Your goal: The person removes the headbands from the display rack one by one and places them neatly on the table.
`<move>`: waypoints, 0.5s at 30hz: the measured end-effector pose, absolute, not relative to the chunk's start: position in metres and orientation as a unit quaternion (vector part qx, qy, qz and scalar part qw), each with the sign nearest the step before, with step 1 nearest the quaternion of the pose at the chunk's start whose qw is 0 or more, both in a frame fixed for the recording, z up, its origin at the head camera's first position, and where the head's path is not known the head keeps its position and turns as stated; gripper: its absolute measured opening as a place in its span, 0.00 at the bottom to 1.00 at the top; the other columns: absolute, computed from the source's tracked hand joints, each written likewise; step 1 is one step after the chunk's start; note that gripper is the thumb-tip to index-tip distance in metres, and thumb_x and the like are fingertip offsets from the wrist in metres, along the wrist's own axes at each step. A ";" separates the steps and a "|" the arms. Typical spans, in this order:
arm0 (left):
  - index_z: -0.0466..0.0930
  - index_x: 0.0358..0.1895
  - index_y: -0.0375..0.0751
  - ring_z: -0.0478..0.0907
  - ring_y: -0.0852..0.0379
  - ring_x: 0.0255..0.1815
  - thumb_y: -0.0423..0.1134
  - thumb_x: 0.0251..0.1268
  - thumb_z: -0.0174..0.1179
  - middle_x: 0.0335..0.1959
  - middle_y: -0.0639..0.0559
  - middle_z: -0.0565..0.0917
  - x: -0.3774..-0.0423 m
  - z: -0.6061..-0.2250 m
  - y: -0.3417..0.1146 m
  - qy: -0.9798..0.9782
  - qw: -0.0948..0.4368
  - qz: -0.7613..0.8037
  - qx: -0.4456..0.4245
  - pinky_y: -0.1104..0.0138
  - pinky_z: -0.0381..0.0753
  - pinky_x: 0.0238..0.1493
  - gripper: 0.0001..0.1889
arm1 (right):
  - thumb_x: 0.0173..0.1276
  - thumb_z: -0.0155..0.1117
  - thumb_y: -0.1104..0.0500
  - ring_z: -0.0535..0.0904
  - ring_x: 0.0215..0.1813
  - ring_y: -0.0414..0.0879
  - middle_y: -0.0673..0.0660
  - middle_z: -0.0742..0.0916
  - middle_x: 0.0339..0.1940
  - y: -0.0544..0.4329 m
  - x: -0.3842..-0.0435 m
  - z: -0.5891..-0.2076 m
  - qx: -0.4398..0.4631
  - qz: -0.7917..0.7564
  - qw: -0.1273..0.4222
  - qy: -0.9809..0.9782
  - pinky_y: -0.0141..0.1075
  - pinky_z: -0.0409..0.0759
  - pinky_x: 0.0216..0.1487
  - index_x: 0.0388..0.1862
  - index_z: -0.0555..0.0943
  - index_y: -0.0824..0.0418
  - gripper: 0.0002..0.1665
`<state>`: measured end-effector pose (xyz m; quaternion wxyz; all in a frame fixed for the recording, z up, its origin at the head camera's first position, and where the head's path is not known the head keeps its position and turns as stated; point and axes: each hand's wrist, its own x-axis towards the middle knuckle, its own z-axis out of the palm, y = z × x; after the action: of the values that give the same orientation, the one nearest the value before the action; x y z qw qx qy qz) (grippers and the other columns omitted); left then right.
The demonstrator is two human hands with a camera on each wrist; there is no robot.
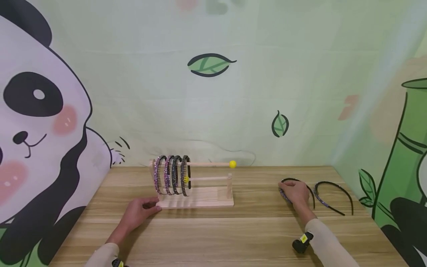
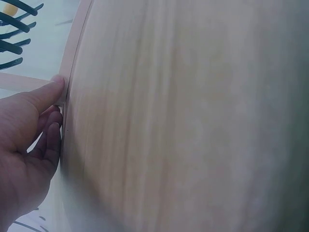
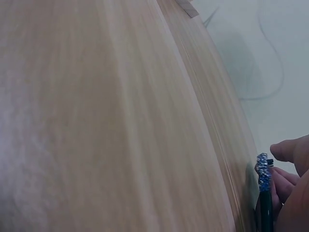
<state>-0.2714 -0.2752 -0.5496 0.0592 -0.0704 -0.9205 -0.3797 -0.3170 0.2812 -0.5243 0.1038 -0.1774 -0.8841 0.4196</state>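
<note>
A wooden headband rack (image 1: pixel 200 202) stands on the table, left of centre. Several glittery, toothed headbands (image 1: pixel 167 174) hang at the left part of its upper bar. My left hand (image 1: pixel 136 213) grips the rack's front left base corner, the thumb on the wooden edge in the left wrist view. On the right, my right hand (image 1: pixel 297 191) holds a dark headband with a blue sparkly section (image 3: pixel 263 173) at its left side. In the right wrist view the fingers curl behind that section, and the thumb stretches above it. Another glittery headband (image 1: pixel 317 193) lies just to the right.
The rack's upper bar ends in a yellow ball (image 1: pixel 232 164), and a shorter, lower bar (image 1: pixel 208 178) runs beneath it. Behind the wooden table (image 1: pixel 213 237) hangs a pale green cloth (image 1: pixel 150 92) with panda and leaf prints.
</note>
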 end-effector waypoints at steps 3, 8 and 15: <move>0.88 0.52 0.39 0.85 0.46 0.53 0.43 0.63 0.73 0.52 0.44 0.89 -0.271 -0.549 -0.275 -0.921 0.058 -0.378 -0.071 0.52 0.80 0.57 0.17 | 0.68 0.69 0.47 0.82 0.53 0.63 0.65 0.90 0.49 0.282 -0.315 -0.522 -0.174 0.423 0.091 -0.885 0.53 0.77 0.53 0.46 0.89 0.66 0.22; 0.88 0.52 0.39 0.84 0.45 0.53 0.43 0.63 0.73 0.52 0.43 0.89 -0.272 -0.549 -0.275 -0.919 0.059 -0.382 -0.076 0.50 0.80 0.58 0.17 | 0.70 0.68 0.49 0.81 0.56 0.65 0.67 0.88 0.52 0.282 -0.310 -0.515 -0.153 0.427 0.087 -0.887 0.56 0.77 0.56 0.49 0.88 0.67 0.22; 0.89 0.51 0.39 0.85 0.48 0.52 0.43 0.63 0.73 0.51 0.45 0.89 -0.272 -0.548 -0.275 -0.922 0.058 -0.375 -0.076 0.55 0.81 0.55 0.17 | 0.71 0.67 0.46 0.84 0.53 0.59 0.63 0.90 0.50 0.274 -0.307 -0.495 -0.132 0.452 0.093 -0.877 0.49 0.79 0.54 0.54 0.86 0.65 0.25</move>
<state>-0.2721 -0.2753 -0.5484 0.0582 -0.0755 -0.9220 -0.3753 -0.3068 0.2739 -0.4947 0.0929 -0.1320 -0.8774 0.4518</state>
